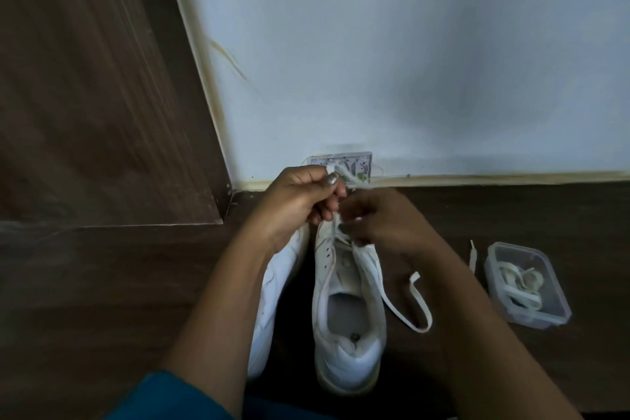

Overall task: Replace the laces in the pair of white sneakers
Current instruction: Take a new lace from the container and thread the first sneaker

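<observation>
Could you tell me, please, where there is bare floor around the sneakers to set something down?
The widest bare floor lies left of the left sneaker, in front of the wooden panel. A bare strip also runs between the wall and the clear container. Between the right sneaker and the container it is crowded by the lace.

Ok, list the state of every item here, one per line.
Left hand: pinching a lace end
Right hand: pinching the lace over the eyelets
Middle sneaker: upright, upper eyelets empty
Other sneaker: partly hidden under the left forearm
Lace: tail looped loose on floor
Container: lidless, holds coiled laces
</observation>
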The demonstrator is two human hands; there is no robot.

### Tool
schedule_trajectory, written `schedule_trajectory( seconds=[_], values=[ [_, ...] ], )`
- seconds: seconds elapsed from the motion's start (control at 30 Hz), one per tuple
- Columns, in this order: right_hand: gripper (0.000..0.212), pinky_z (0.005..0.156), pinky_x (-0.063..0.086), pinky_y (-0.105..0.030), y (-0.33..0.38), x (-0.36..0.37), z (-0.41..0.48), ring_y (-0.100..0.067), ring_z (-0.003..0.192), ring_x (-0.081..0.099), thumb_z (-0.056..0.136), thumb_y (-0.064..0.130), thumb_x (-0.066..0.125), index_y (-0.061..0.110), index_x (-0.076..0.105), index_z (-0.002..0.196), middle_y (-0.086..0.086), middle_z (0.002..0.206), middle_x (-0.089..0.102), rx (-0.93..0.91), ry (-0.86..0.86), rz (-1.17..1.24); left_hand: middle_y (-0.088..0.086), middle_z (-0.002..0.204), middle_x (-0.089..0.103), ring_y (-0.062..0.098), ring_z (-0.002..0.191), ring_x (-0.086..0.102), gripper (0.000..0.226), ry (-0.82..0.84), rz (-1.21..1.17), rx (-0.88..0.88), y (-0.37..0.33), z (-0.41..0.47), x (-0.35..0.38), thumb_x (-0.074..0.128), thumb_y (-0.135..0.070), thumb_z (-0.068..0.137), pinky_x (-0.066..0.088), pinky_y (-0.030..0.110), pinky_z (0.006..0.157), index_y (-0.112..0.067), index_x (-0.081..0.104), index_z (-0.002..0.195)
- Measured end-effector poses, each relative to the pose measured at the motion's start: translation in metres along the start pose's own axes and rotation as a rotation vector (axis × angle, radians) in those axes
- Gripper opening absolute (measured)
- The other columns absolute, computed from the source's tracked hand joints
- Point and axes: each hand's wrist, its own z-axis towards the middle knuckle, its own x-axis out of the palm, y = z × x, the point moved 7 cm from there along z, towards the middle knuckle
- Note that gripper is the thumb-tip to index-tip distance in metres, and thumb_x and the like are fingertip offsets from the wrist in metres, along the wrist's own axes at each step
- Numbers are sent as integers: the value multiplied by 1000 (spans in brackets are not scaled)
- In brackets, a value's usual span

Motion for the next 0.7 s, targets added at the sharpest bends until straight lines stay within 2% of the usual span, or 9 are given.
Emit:
schedule_trajectory(
  seconds=[0.07, 0.13, 0.2, 0.3, 0.33, 0.4, 0.5, 0.6, 0.7],
  values=[
    [4, 76, 54, -44, 4, 15, -1, -21, 69, 64, 77, 7, 68, 11, 68, 75, -13, 79, 68, -54, 89, -141, 1, 55, 54, 10, 46, 48, 27, 64, -13, 19, -3, -2, 8, 43, -4, 96, 34, 17, 44, -7, 63, 78],
    [4, 82, 52, -42, 6, 15, 0, -22, 78, 66, 79, 9, 67, 9, 71, 81, -13, 85, 70, -60, 53, -210, 3, 58, 54, 12, 48, 48, 22, 57, 29, -46, 6, -1, 11, 45, 1, 94, 36, 17, 43, -9, 64, 87],
    [9, 84, 52, -38, 3, 10, 0, -23, 85, 67, 81, 14, 69, 8, 74, 85, -11, 88, 71, -16, 34, -267, 3, 63, 55, 14, 51, 49, 21, -11, 217, -159, 23, 0, 4, 50, 6, 87, 38, 18, 43, -8, 61, 98],
    [10, 66, 55, -24, -10, 2, -4, -14, 68, 68, 83, 13, 69, 11, 74, 74, -2, 74, 70, 69, 56, -264, 2, 79, 54, 13, 63, 52, 27, 47, 589, -360, 52, -4, -2, 58, -6, 82, 46, 22, 50, -13, 56, 108],
    [17, 56, 52, -19, -16, 2, -6, -9, 56, 65, 83, 10, 69, 13, 71, 66, 2, 61, 67, 113, 85, -196, 2, 84, 53, 12, 68, 53, 28, 77, 610, -417, 58, -7, -1, 60, -10, 82, 49, 24, 55, -16, 55, 109],
    [14, 51, 47, -18, -28, 2, -9, -6, 47, 58, 81, 2, 69, 7, 72, 69, 4, 49, 60, 192, 134, -29, -1, 89, 52, 12, 77, 53, 33, 112, 523, -497, 64, -11, 3, 66, -15, 82, 51, 26, 62, -19, 53, 112],
    [8, 55, 50, -19, -35, 4, -11, -9, 55, 62, 80, -3, 69, -5, 73, 87, -8, 63, 66, 230, 181, 94, -2, 97, 51, 16, 94, 55, 44, 154, 478, -551, 65, -12, 6, 75, -18, 76, 51, 29, 63, -21, 48, 111],
    [12, 60, 52, -19, -36, 7, -13, -14, 66, 66, 78, -9, 68, -5, 73, 88, -14, 75, 70, 233, 232, 84, 1, 97, 53, 16, 90, 57, 39, 141, 476, -564, 65, -11, 8, 73, -14, 75, 55, 33, 65, -20, 50, 106],
    [15, 56, 49, -14, -34, 7, -16, -6, 60, 64, 77, -13, 66, -2, 74, 84, -4, 64, 69, 255, 285, 162, 0, 91, 51, 11, 79, 55, 39, 109, 471, -553, 61, -12, 6, 69, -10, 76, 55, 30, 60, -18, 52, 111]
  ],
)
